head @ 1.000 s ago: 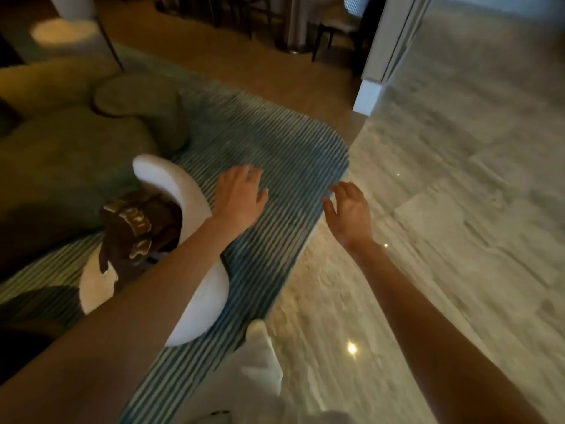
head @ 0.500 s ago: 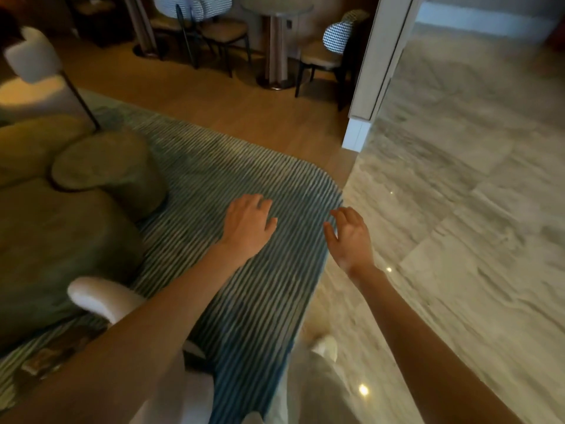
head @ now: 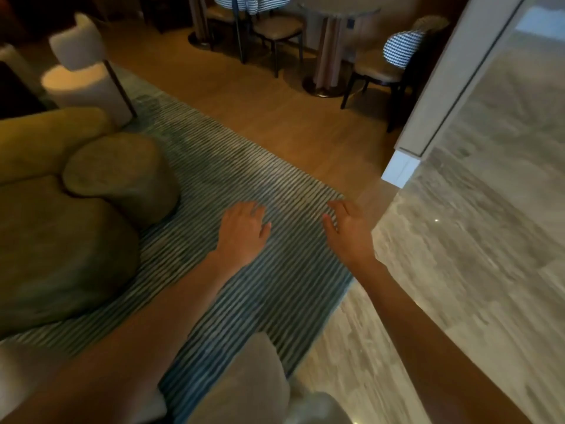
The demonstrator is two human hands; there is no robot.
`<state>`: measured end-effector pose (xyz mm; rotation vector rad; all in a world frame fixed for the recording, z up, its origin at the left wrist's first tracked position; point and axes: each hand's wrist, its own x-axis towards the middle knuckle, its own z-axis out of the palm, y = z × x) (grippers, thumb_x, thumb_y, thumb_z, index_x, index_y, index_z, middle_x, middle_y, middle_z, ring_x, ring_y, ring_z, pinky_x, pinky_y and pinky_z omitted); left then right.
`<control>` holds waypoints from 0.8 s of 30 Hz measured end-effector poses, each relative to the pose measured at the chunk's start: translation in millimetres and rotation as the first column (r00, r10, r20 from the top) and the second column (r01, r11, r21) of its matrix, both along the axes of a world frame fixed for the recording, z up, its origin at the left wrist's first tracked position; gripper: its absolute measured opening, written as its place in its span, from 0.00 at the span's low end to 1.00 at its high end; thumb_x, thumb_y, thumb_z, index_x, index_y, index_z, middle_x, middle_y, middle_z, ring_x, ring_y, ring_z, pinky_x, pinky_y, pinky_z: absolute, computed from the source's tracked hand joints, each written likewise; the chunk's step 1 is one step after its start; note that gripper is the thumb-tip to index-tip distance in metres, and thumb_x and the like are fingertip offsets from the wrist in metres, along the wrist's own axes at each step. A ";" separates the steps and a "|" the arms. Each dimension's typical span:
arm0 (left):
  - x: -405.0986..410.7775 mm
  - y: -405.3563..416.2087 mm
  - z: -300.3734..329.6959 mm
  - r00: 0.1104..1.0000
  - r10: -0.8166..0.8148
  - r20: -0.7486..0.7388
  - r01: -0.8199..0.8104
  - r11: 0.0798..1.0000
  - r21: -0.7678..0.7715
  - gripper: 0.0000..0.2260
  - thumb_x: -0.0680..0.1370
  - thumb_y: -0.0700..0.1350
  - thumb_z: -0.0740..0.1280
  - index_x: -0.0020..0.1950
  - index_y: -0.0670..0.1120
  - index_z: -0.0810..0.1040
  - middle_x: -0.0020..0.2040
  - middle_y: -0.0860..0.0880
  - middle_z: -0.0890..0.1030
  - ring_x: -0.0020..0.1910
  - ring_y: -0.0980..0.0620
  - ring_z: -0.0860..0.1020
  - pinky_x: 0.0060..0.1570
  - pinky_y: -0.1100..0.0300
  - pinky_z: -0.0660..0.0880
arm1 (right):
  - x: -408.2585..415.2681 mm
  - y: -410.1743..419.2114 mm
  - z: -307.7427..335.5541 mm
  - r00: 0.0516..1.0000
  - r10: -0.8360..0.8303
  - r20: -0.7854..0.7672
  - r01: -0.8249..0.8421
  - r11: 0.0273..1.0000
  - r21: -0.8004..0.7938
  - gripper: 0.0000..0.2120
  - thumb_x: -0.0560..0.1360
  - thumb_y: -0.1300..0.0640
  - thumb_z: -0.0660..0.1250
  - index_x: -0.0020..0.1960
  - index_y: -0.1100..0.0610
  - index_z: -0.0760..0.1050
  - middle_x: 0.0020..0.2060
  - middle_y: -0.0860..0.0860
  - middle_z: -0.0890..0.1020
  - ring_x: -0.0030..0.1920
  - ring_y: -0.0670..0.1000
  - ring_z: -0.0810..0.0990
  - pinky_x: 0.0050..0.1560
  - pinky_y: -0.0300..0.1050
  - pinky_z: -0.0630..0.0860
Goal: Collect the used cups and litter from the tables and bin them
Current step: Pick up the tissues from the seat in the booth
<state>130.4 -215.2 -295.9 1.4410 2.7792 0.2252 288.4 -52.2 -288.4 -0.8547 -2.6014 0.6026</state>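
Observation:
My left hand (head: 241, 231) hangs in the air over the striped blue rug (head: 244, 185), fingers relaxed and holding nothing. My right hand (head: 348, 231) is level with it above the rug's right edge, also empty with loose fingers. No cup or litter shows in this view. A round café table (head: 336, 10) stands at the far top centre; its top is cut off by the frame.
A green sofa with a round pouf (head: 122, 172) fills the left. A white side table (head: 79, 84) and white chair stand far left. Chairs (head: 385, 65) ring the far table on the wooden floor. A white pillar (head: 440, 96) borders the marble floor (head: 474, 240) on the right.
The view has swung up and forward: the white chair with the brown bag has dropped out at the lower left, and the far table and chairs have come in. Both hands stay empty.

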 end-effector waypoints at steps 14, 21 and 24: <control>-242.3 240.0 -2.9 0.994 0.105 0.030 -0.105 0.994 -0.020 0.21 0.81 0.53 0.55 0.71 0.45 0.66 0.69 0.45 0.70 0.68 0.45 0.67 0.66 0.50 0.66 | -270.6 251.4 -1.1 0.990 0.124 0.061 -0.118 0.988 -0.095 0.18 0.81 0.56 0.58 0.68 0.64 0.69 0.65 0.60 0.72 0.65 0.59 0.71 0.66 0.54 0.67; -347.6 370.6 -15.1 0.993 0.105 0.060 -0.098 0.990 -0.096 0.19 0.81 0.52 0.56 0.69 0.45 0.68 0.67 0.45 0.72 0.66 0.45 0.69 0.64 0.49 0.67 | -360.5 380.7 -21.5 0.986 0.105 0.128 -0.089 0.988 -0.127 0.18 0.80 0.57 0.59 0.67 0.64 0.70 0.64 0.61 0.73 0.65 0.59 0.70 0.67 0.50 0.64; -395.3 435.6 -20.2 0.991 0.125 0.052 -0.119 0.987 -0.107 0.20 0.81 0.52 0.55 0.69 0.44 0.67 0.68 0.44 0.71 0.66 0.44 0.68 0.65 0.50 0.66 | -412.0 453.0 -31.4 0.979 0.154 0.135 -0.143 0.986 -0.089 0.17 0.79 0.60 0.61 0.65 0.66 0.71 0.61 0.63 0.75 0.63 0.61 0.71 0.65 0.48 0.62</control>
